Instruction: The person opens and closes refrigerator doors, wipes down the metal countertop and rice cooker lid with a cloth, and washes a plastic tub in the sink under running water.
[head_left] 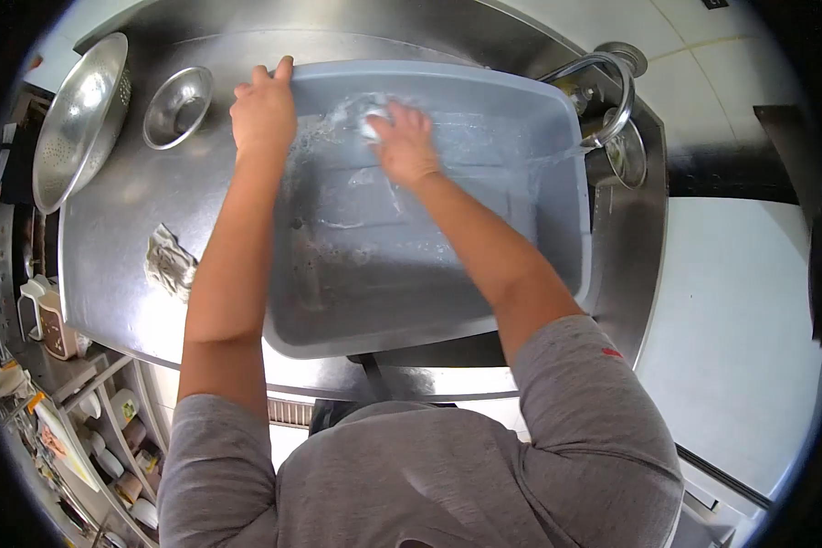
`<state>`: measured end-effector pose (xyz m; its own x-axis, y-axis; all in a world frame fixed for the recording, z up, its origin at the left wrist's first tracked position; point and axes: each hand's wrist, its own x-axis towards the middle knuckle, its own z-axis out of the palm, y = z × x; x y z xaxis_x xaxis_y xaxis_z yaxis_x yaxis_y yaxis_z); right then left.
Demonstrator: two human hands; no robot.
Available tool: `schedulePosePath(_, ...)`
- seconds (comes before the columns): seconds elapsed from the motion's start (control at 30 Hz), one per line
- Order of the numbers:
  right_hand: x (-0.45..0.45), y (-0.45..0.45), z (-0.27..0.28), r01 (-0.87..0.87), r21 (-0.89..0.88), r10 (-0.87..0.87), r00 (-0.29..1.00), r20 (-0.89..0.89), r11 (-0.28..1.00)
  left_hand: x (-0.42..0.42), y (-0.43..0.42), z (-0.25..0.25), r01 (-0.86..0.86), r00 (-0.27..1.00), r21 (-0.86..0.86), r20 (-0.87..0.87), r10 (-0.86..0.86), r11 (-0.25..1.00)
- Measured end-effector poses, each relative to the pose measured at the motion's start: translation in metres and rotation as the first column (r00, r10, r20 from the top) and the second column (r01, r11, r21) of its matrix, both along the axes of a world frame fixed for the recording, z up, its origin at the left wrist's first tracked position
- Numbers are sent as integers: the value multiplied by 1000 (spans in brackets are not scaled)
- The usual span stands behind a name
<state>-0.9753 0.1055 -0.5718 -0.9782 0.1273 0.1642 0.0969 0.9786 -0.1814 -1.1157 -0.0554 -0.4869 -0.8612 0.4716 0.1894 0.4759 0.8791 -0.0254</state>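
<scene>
A large grey plastic tub (pixel 429 342) lies across the metal sink counter, its inside wet and streaked with suds. My left hand (pixel 265 114) is closed over the tub's far left corner, fingers hooked on the rim. Inside the tub, near the far wall, my right hand (pixel 404 142) presses a small white scrubber (pixel 373 124) against the surface. Motion blurs that hand, and its palm covers part of the scrubber. Water runs from the curved faucet (pixel 623 100) over the tub's right side.
On the counter's left stand a big perforated colander (pixel 82 119) and a small metal bowl (pixel 179 108). A crumpled cloth (pixel 169 263) lies nearer me. Another metal bowl (pixel 627 155) sits beneath the faucet. Shelves with containers (pixel 123 438) stand at lower left.
</scene>
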Motion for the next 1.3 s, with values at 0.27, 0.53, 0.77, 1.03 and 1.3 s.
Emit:
schedulePosePath(0.27,82,136,-47,508,99,-488,855,-174,855,3,1,-1,4,996,93,87,-12,996)
schedulePosePath(0.53,-79,39,-47,213,-962,-983,33,180,-169,14,10,9,-1,982,156,187,-28,988)
schedulePosePath(0.77,-61,22,59,-40,-744,-700,375,608,-667,14,12,5,30,974,183,214,-70,983)
schedulePosePath(1.03,-94,23,-30,49,-918,-870,303,389,-393,24,25,11,30,954,262,279,-106,965)
schedulePosePath(1.3,-64,-125,45,-108,-953,-400,916,15,-282,21,28,9,13,939,312,323,-119,950)
